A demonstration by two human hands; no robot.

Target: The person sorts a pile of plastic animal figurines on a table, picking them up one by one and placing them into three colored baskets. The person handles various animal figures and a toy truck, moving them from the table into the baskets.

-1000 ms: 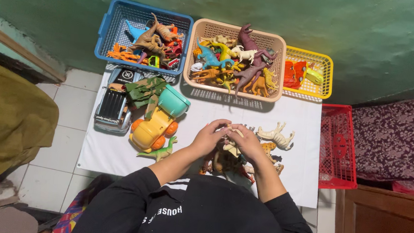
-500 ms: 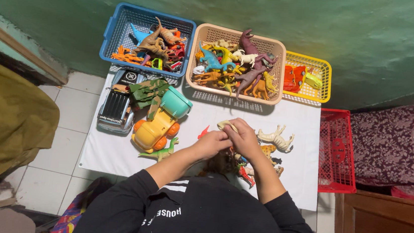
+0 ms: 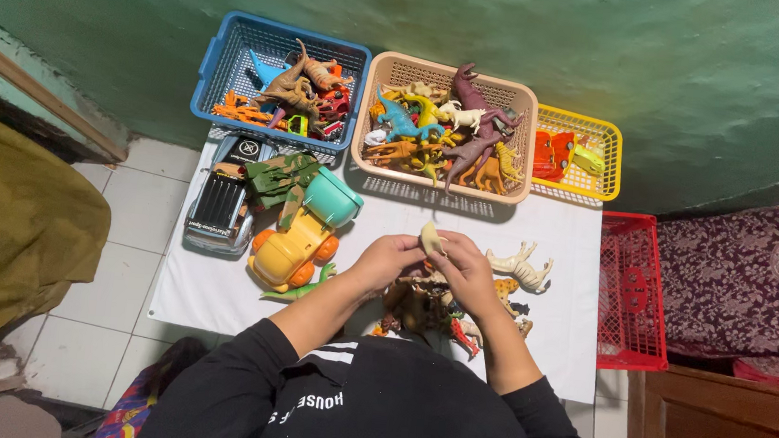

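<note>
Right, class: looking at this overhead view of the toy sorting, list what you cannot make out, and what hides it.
- Small cream plastic toy, head view: both hands, left hand and right hand, cover part of it; its kind is unclear.
- Pile of small plastic animal figures: largely hidden beneath the hands and forearms.
- Red plastic lattice basket: its contents are too dark to tell.

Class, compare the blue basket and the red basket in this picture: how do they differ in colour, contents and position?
The blue basket is blue and holds toy dinosaurs and bright pieces; the red basket is red and looks empty. The blue basket sits at the far left of the row by the green wall; the red basket sits off the right edge of the white sheet. Both are rectangular plastic mesh baskets.
</note>
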